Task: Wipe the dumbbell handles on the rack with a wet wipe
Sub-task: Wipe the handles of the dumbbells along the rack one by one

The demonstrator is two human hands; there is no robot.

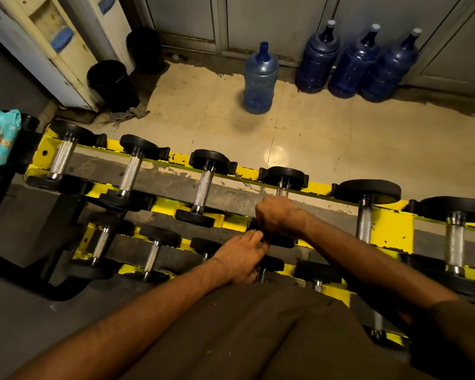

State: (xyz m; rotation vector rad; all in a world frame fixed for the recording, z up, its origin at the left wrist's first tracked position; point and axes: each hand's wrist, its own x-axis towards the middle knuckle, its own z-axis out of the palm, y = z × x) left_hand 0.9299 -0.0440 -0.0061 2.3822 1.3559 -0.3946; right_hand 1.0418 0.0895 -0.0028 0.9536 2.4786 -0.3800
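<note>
On the top row of the yellow rack, six dumbbells lie side by side. Each has a shiny metal bar between two black ends. The right hand is on the fourth dumbbell from the left. Its fingers are curled tight round the handle, so only a short bit of the bar shows above the fist. I cannot tell if a wipe is under those fingers.

The left hand reaches in from below. Its fingers lie quite straight and close together. Their tips touch the near black end of that same dumbbell, just under the right hand. The two hands are almost touching.

A lower row of smaller dumbbells sits nearer the person. It is partly hidden by the arms and the brown clothes. At the far left end of the rack sits a blue-green pack that looks like wipes. It is well away from both hands.

Behind the rack is a pale tiled floor. One light blue water bottle stands alone on it. Three dark blue bottles stand in a row by the wall. On the left are two white water coolers, two black bins and a grey rag on the floor.
</note>
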